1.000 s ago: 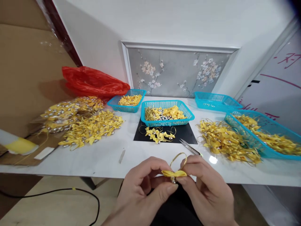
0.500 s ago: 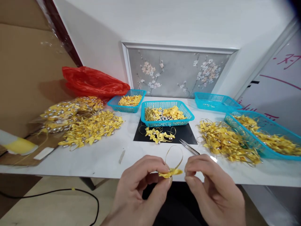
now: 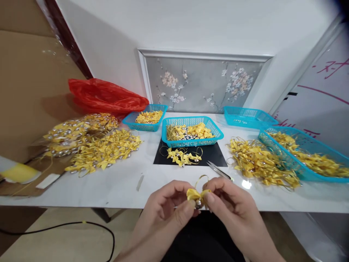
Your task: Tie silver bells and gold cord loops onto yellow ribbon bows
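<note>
A yellow ribbon bow (image 3: 193, 194) with a silver bell (image 3: 199, 203) and a thin gold cord loop (image 3: 201, 178) is held between both hands at the table's front edge. My left hand (image 3: 170, 209) pinches the bow's left side near the bell. Fingers of my right hand (image 3: 231, 203) close on its right side. Just beyond them lies a pointed metal pair of scissors (image 3: 218, 169), partly over a black mat (image 3: 159, 158). Several finished-looking bows with bells (image 3: 183, 157) rest on that mat.
Behind the mat stands a blue basket (image 3: 192, 143) of bows and bells. Loose bows are heaped at left (image 3: 106, 151) and right (image 3: 259, 163). More blue baskets (image 3: 144, 126) (image 3: 249, 118) (image 3: 308, 171) line the back and right. A red plastic bag (image 3: 106, 96) sits at back left.
My right hand has moved left and now grips the bow's right side. The bow has turned so that its silver bell faces me, and its cord loop appears lower.
</note>
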### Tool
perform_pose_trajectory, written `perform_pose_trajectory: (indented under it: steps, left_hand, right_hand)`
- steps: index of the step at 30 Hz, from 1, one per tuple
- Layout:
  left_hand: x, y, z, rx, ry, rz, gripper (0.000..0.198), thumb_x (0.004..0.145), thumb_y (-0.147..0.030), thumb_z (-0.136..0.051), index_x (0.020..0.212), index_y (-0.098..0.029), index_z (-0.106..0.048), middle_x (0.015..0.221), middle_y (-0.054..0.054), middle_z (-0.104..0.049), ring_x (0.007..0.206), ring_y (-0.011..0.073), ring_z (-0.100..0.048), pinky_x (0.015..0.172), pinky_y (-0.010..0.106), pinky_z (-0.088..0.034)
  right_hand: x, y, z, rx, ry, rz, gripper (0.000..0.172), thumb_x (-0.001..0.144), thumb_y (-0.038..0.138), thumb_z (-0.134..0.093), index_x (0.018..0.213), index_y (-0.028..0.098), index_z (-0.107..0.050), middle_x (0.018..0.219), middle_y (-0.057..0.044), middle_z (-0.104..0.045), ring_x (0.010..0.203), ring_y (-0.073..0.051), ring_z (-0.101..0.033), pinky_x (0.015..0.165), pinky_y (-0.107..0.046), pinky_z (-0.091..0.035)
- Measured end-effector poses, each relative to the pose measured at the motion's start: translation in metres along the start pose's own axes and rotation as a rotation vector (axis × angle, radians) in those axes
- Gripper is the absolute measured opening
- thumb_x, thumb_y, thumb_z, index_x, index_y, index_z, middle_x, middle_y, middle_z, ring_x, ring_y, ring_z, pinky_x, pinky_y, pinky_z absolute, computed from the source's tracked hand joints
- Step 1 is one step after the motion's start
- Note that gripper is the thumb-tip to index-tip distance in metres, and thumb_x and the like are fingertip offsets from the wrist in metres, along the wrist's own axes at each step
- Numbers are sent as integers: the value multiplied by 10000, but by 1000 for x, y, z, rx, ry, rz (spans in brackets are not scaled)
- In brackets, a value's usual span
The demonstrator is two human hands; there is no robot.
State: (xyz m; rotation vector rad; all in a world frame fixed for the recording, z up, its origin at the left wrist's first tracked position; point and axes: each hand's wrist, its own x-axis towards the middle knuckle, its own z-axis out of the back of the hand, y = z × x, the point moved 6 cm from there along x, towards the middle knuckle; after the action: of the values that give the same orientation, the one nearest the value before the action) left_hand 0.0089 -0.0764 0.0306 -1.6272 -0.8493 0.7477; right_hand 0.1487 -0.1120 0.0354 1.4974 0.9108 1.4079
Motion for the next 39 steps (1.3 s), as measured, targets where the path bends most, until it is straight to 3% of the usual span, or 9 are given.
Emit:
perform_pose_trajectory:
  steps: [6, 11, 17, 22, 27, 29, 33, 37, 39]
  left_hand:
    - [6, 2, 6, 181, -55, 52, 220, 855, -397, -695, 793, -186, -682, 695, -22, -578, 672, 117, -495, 641, 215, -412]
    - [12, 6, 8, -11, -181, 64, 269, 814, -387, -726, 690, -171, -621, 666, -28, -535, 632, 117, -433, 615, 233, -377]
    - [14, 8, 6, -162, -258, 61, 241, 802, -337, -738, 673, -170, -623, 677, -18, -569, 692, 132, -471, 698, 243, -395]
    - [12, 10, 5, -198, -221, 69, 193, 792, -292, -757, 685, -163, -660, 689, -19, -591, 694, 124, -476, 693, 226, -393]
    - [11, 21, 4, -306, -161, 162, 204, 767, -276, -771, 666, -163, -635, 682, -24, -534, 688, 129, -442, 703, 242, -389]
    - [12, 24, 3, -323, -142, 179, 198, 763, -276, -768, 677, -165, -629, 705, -18, -533, 708, 138, -447, 726, 255, -392]
    - [12, 18, 6, -168, -168, 123, 246, 791, -319, -743, 655, -176, -597, 671, -27, -503, 673, 137, -408, 665, 238, -367]
    - [10, 3, 13, 174, -213, -91, 222, 876, -313, -654, 693, -192, -614, 679, -25, -523, 670, 141, -441, 639, 229, -368]
    - [10, -2, 13, 293, -220, -173, 202, 883, -272, -638, 696, -199, -624, 699, -20, -546, 675, 144, -478, 636, 230, -384]
  right_hand:
    - [2, -14, -4, 113, 58, -221, 279, 921, 400, -614, 765, 171, -582, 649, 27, -539, 576, -82, -471, 531, -172, -413]
    - [-3, -26, -2, 214, -72, -183, 258, 938, 444, -575, 887, 191, -579, 664, 33, -536, 557, -89, -487, 519, -188, -422]
    - [-12, -42, -28, 256, 29, -310, 287, 819, 439, -690, 788, 174, -584, 642, 45, -479, 531, -82, -396, 495, -203, -360]
    - [-5, -26, -30, 53, 7, -104, 319, 934, 353, -541, 665, 182, -516, 603, 39, -415, 556, -106, -383, 495, -227, -337]
    - [-7, -9, -19, -300, -45, 243, 210, 930, 136, -501, 742, 178, -585, 705, -22, -555, 640, -142, -529, 568, -250, -429]
    - [-8, -8, -15, -373, -70, 306, 202, 922, 99, -493, 777, 174, -612, 737, -41, -584, 654, -151, -558, 579, -256, -455]
    - [-5, -13, -7, -303, -23, 211, 180, 943, 146, -499, 839, 184, -641, 749, -30, -610, 652, -138, -575, 578, -234, -471]
    - [-3, -14, 0, -190, 0, 70, 163, 967, 239, -497, 918, 196, -647, 707, 7, -585, 584, -111, -536, 516, -201, -453]
    - [-3, -12, 0, -179, -7, 88, 115, 942, 223, -543, 880, 199, -636, 701, 16, -583, 586, -107, -537, 526, -197, -460]
